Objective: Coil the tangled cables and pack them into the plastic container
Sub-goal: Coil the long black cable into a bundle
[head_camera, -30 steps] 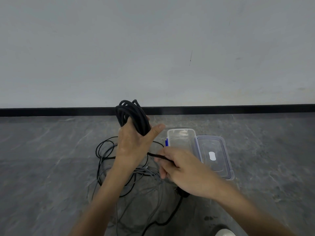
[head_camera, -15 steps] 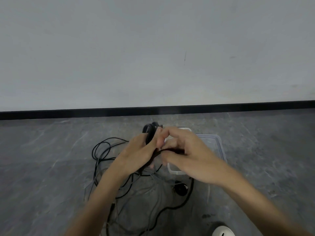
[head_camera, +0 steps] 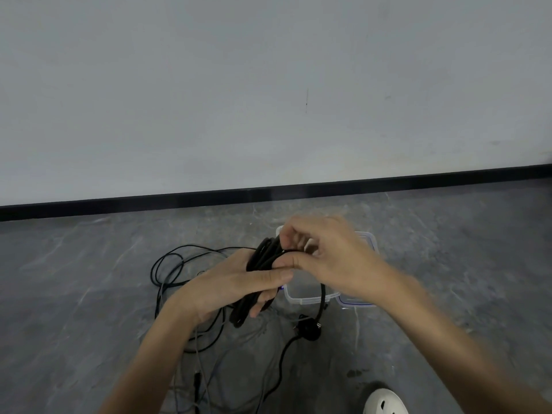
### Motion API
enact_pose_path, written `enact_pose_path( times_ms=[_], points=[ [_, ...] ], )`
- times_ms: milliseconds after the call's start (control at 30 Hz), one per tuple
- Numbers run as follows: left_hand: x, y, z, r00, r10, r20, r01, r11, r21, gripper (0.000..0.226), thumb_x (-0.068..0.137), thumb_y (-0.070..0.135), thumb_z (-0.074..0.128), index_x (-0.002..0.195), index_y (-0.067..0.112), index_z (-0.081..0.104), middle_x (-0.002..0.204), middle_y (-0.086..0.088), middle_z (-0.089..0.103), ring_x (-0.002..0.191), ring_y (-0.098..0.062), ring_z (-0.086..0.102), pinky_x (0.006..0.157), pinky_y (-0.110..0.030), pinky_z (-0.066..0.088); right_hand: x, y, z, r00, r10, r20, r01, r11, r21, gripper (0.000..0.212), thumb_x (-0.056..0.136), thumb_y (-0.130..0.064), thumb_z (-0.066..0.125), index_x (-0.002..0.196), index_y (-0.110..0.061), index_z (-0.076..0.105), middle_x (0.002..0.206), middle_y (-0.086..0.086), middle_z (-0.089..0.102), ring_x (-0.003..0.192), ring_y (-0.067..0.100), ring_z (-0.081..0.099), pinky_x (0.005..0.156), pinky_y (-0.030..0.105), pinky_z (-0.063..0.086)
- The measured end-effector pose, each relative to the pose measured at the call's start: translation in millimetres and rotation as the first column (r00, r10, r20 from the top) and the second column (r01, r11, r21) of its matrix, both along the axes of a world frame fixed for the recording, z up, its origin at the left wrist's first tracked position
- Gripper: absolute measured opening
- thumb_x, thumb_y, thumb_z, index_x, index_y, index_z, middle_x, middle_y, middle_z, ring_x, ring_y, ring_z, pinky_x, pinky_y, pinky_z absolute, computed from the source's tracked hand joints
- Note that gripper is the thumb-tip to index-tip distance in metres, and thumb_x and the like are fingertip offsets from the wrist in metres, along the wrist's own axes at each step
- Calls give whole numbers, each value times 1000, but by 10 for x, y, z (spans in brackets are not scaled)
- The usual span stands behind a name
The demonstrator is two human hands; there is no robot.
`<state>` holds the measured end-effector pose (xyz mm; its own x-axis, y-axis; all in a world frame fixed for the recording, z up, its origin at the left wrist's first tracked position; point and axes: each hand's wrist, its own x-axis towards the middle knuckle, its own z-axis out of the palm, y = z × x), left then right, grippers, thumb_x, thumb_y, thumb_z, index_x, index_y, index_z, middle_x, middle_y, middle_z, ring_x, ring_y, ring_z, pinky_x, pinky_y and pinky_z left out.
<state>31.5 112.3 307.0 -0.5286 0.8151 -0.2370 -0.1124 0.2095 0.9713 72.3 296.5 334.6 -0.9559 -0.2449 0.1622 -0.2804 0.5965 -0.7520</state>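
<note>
a coiled black cable bundle (head_camera: 261,261) is gripped in the left hand (head_camera: 227,288): the thumb is laid across its front and the other fingers (head_camera: 259,307) are curled round it from beneath. the bundle's lower end is seen poking out below those fingers. at the top of the bundle the right hand (head_camera: 337,264) is held with fingers curled, and a strand appears to be pinched between thumb and fingertips. that hand is blurred, so the exact hold cannot be told.

the plastic container (head_camera: 304,299) lies on the floor (head_camera: 89,294) just behind and under the right hand's fingers. most of it is hidden by that hand, and only its near rim is plainly shown. its lid (head_camera: 371,243), beside it, is largely covered too.

below the right-hand fingers a black lead is seen running down to a plug (head_camera: 309,333) on the floor. loose cables (head_camera: 167,264) are spread left of and below the left-hand fingers, some hidden behind that hand. a white shoe (head_camera: 385,400) is cut off at the bottom edge.
</note>
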Motion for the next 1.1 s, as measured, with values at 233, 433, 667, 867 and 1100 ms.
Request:
enact_pose_path(
  times_ms=[233, 433, 667, 867, 1100],
  points=[
    [-18, 14, -40, 993, 47, 109, -49, 999, 11, 39, 85, 53, 57, 84, 14, 62, 57, 0, 48, 42, -14, 45, 51, -20, 42, 14, -15, 33, 990, 62, -128, -46, 992, 120, 12, 87, 2, 62, 94, -8, 64, 89, -3, 58, 81, 6, 54, 74, 27, 48],
    [-31, -31, -33, 979, 169, 110, -172, 985, 11, 33, 79, 52, 59, 77, 20, 64, 54, 0, 47, 42, -13, 44, 47, -20, 41, 32, -23, -116, 992, 61, -107, -18, 930, 367, 38, 89, 4, 57, 117, -20, 47, 108, -3, 57, 92, 17, 57, 75, 38, 51],
    [-95, -109, -45, 956, 262, 132, -269, 963, 36, 37, 78, 56, 56, 77, 20, 65, 54, 1, 46, 41, -13, 43, 47, -20, 41, -26, -5, -182, 994, -106, -21, 107, 993, 59, 20, 99, -10, 48, 82, -10, 58, 67, -9, 60, 61, 8, 58, 62, 22, 47],
    [-87, -69, -50, 971, 154, 184, -161, 987, 23, 45, 81, 60, 46, 78, 19, 64, 53, 1, 44, 39, -13, 41, 49, -22, 40, -80, 37, -210, 983, -159, -89, 157, 987, -26, 18, 97, -13, 53, 88, -10, 68, 68, -2, 64, 61, 5, 58, 60, 18, 47],
    [-31, -9, -17, 952, 13, 307, -69, 983, 172, 43, 85, 57, 48, 74, 17, 61, 47, 4, 41, 32, -8, 37, 43, -21, 32, -117, 72, -183, 979, -160, -126, 164, 986, 19, 20, 96, -7, 54, 102, -12, 72, 68, -18, 63, 68, 3, 62, 65, 8, 43]
  ],
)
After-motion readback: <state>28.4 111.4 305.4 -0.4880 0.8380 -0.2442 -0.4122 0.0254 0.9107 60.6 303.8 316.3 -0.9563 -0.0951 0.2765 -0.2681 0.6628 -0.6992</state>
